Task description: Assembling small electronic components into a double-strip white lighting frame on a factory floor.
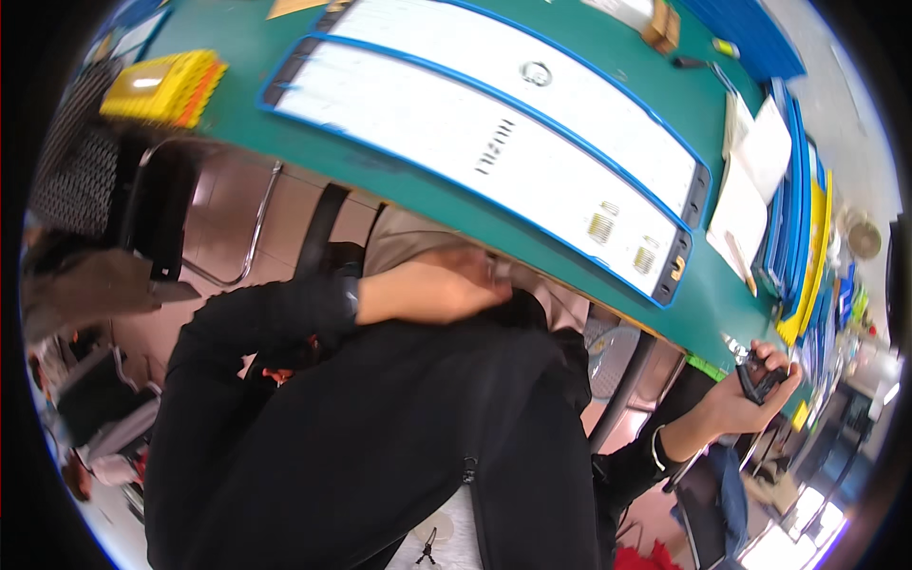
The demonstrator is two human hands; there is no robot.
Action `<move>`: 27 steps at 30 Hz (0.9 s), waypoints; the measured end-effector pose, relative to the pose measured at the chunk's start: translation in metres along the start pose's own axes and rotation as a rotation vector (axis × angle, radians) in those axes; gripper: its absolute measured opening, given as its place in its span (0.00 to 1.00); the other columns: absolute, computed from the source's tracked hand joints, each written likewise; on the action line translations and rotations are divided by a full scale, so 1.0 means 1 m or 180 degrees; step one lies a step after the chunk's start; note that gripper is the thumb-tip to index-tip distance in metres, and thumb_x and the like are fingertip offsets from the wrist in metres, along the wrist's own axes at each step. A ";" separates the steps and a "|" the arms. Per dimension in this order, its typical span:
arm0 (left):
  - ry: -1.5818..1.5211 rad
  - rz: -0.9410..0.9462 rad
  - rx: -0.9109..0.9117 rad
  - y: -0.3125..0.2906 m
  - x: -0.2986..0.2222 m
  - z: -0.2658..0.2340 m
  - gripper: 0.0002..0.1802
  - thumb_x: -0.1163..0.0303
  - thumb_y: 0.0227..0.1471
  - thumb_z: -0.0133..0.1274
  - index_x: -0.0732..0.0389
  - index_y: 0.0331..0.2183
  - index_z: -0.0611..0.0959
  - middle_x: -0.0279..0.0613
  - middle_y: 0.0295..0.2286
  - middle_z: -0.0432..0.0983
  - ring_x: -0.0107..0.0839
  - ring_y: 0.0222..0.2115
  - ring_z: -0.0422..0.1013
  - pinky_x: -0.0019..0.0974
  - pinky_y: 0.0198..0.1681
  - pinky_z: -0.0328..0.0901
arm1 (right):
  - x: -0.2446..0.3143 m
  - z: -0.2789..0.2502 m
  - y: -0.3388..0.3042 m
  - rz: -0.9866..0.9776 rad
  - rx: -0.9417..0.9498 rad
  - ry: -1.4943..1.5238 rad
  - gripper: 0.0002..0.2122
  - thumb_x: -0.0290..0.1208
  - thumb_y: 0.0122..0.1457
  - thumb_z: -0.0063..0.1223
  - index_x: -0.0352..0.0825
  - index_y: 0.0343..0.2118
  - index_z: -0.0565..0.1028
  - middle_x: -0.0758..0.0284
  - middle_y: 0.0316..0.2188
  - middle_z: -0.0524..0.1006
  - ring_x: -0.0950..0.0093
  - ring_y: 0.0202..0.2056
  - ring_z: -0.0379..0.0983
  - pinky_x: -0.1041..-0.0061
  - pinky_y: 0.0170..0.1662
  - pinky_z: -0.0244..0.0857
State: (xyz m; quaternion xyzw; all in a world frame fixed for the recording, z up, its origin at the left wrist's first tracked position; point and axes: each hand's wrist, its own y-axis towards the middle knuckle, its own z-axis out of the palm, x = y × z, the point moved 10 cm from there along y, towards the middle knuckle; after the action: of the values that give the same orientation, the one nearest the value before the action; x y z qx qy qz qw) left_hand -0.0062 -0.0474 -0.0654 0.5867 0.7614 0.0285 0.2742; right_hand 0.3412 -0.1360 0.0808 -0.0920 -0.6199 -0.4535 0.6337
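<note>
My right hand (746,399) is raised by the right end of the table, its fingers closed around a small black object (760,378). What kind of object that is, I cannot make out. Over my lap, at the table's near edge, lies my left hand (432,287); its fingers are blurred and partly hidden, so whether they hold anything does not show. Beyond it, two long white panels with blue edges and black ends lie side by side on the green table (228,128): the near panel (418,114) and the far panel (608,90).
A stack of yellow pieces (157,87) sits at the table's left edge. On the right, an open notebook (755,180) lies beside upright blue and yellow folders (793,204). A brown block (660,27) stands at the back. A dark chair (161,204) is at the left.
</note>
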 end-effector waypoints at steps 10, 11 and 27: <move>-0.1138 -0.2513 -0.2604 -0.049 0.125 0.046 0.15 0.64 0.59 0.44 0.67 0.38 0.77 0.49 0.31 0.77 0.43 0.33 0.73 0.44 0.39 0.66 | 0.032 0.046 -0.043 -0.0403 -0.0050 -0.0540 0.16 0.37 0.66 0.39 0.27 0.46 0.65 0.63 0.25 0.65 0.70 0.28 0.64 0.67 0.36 0.64; -0.0632 -0.2275 -0.2080 -0.043 0.119 0.061 0.14 0.66 0.56 0.46 0.66 0.36 0.79 0.47 0.30 0.77 0.42 0.33 0.73 0.44 0.38 0.66 | 0.032 0.048 -0.044 -0.0421 -0.0031 -0.0604 0.16 0.37 0.66 0.39 0.26 0.46 0.65 0.63 0.25 0.65 0.70 0.28 0.63 0.68 0.36 0.63; -0.6660 0.0734 -0.5337 -0.038 0.151 0.208 0.29 0.70 0.56 0.44 0.35 0.58 0.67 0.43 0.64 0.45 0.36 0.62 0.49 0.44 0.58 0.53 | 0.023 0.149 -0.030 -0.0052 0.1108 -0.0707 0.18 0.38 0.65 0.38 0.29 0.50 0.64 0.65 0.26 0.68 0.71 0.30 0.66 0.70 0.40 0.65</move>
State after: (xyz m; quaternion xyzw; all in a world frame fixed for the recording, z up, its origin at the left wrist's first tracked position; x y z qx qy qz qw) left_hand 0.0301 0.0205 -0.3135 0.0497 -0.1040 0.0471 0.9922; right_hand 0.2116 -0.0628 0.1196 -0.0255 -0.7557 -0.3317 0.5641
